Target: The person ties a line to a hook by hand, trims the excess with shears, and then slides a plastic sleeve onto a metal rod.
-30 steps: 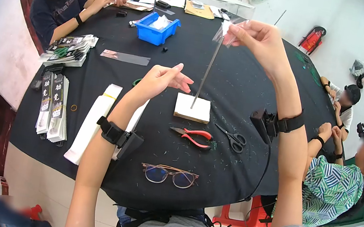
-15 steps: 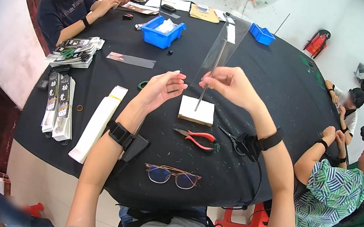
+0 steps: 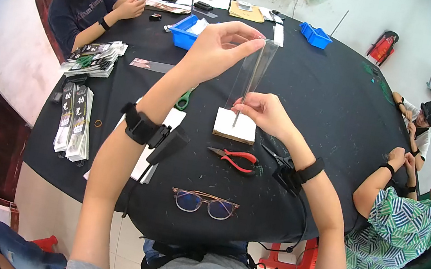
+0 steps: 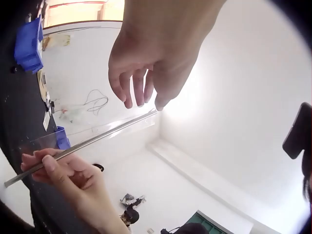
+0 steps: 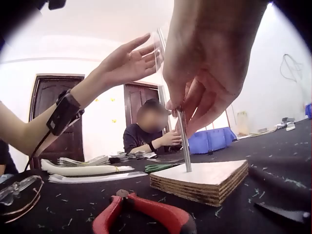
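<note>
Nearest me on the black tabletop [image 3: 319,95] lie a pair of glasses [image 3: 205,204], and just beyond them the red-handled pliers [image 3: 238,160]. Past those sits the wooden block [image 3: 234,129], with the metal rod [image 5: 184,146] standing upright in it.

My right hand [image 3: 264,113] is low on that rod. Its grip is closed, with fingers and thumb curled round the rod just above the block and the lower end of the clear sleeve [image 3: 250,72] at my fingertips. A second ago this hand was up at the rod's tip, holding the sleeve there. Half a second ago it was halfway down. So I judge the sleeve has been drawn down the rod's full length, and the rod now runs up inside it.

My left hand [image 3: 222,44] was hanging loose and empty near the block. It has risen to the top, where thumb and fingertips lightly pinch the sleeve's upper edge, the other fingers barely bent. The sleeve is now held at both ends, stretched along the rod from near the block to above the rod's tip.

To my left lie green scissors [image 3: 183,99] and stacks of printed packets [image 3: 74,122]. Farther off is a blue bin [image 3: 181,36], and across the tabletop a seated person [image 3: 78,15] is busy with both hands.
</note>
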